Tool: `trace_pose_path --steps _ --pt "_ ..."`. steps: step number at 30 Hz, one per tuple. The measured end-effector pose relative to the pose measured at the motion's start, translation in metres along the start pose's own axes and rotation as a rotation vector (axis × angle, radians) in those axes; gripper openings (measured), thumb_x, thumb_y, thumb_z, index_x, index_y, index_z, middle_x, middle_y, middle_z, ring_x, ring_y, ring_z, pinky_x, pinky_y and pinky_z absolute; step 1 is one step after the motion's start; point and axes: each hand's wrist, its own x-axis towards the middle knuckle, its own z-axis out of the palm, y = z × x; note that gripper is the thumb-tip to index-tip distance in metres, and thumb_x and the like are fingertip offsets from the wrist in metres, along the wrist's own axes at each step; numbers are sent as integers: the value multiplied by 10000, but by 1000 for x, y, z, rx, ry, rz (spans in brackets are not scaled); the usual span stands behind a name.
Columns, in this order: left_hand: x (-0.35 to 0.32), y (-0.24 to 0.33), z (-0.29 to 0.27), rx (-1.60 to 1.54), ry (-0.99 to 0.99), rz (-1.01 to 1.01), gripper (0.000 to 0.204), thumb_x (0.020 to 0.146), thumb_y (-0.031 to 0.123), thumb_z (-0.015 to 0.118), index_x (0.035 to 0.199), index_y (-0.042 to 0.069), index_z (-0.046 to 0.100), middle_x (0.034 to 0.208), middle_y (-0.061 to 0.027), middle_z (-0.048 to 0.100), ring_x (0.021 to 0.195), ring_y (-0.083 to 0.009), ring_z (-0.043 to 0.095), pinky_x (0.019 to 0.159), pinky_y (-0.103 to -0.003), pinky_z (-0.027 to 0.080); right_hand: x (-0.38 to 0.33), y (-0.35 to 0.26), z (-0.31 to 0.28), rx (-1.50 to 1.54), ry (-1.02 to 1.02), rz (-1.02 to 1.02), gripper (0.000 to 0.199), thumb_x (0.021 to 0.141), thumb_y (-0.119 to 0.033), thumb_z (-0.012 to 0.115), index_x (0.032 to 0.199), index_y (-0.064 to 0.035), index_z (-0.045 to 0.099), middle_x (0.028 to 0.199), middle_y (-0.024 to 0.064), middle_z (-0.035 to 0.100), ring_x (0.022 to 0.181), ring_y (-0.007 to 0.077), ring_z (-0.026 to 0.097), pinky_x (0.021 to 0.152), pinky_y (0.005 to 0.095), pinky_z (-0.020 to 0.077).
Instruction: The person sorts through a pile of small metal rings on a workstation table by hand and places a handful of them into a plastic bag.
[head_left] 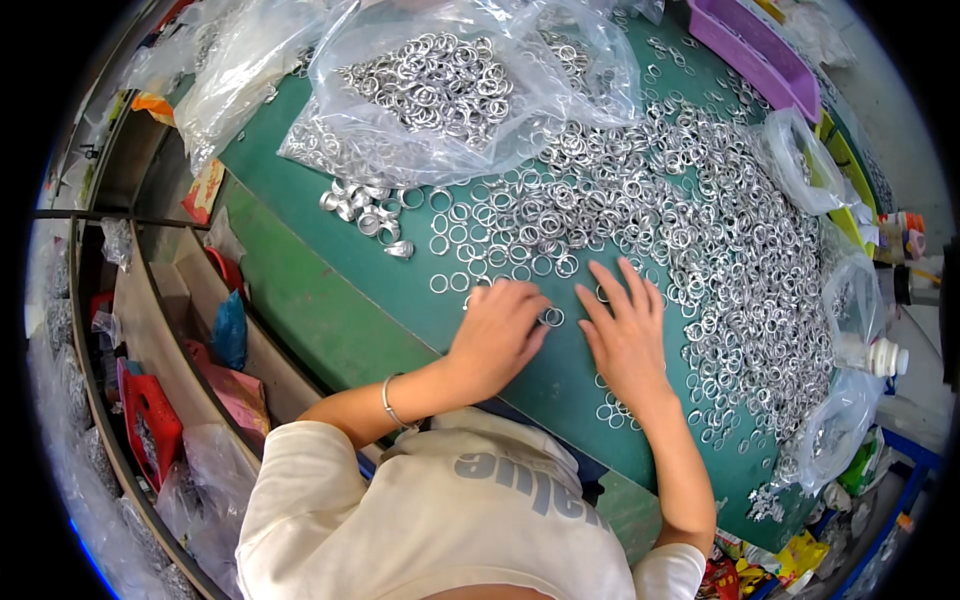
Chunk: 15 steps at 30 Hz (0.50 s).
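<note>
My left hand (497, 335) is curled over the green tabletop, with a silver ring (552, 317) at its thumb and index fingertips. To the right of it my right hand (627, 335) lies palm down with its fingers spread, the fingertips at the near edge of the ring pile (600, 200). A few loose rings (460, 281) lie flat just beyond the left hand. Under the right wrist, more rings (614, 412) show partly. What lies beneath both palms is hidden.
A clear plastic bag (440, 150) full of rings lies at the back. Thicker rings (365, 212) form a small cluster left of the pile. A purple bin (757, 50) stands at the back right, a white bottle (885, 357) at the right edge. Shelving with a red basket (152, 425) runs along the left.
</note>
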Motion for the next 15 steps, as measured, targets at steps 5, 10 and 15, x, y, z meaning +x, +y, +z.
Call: trace_pose_path --steps 5,10,15 --pt "0 -10 -19 114 165 -97 422 758 0 686 1161 70 581 1155 -88 550 999 -278 515 812 -387 363 -4 10 -2 20 125 73 374 823 -116 660 1191 -74 615 1303 121 516 1257 353 437 1029 518 321" --pt "2 8 -5 87 103 8 410 765 13 679 1163 78 603 1142 -68 554 983 -270 523 834 -402 346 11 4 8 -72 78 48 328 842 -135 652 1162 -70 619 1303 113 518 1275 336 420 1051 530 288" --pt "0 10 10 27 27 49 348 762 61 721 1094 82 619 1096 -56 549 962 -248 523 806 -395 340 -14 15 1 -288 164 274 273 855 -151 641 1113 -63 633 1292 97 521 1287 324 412 1073 537 242"
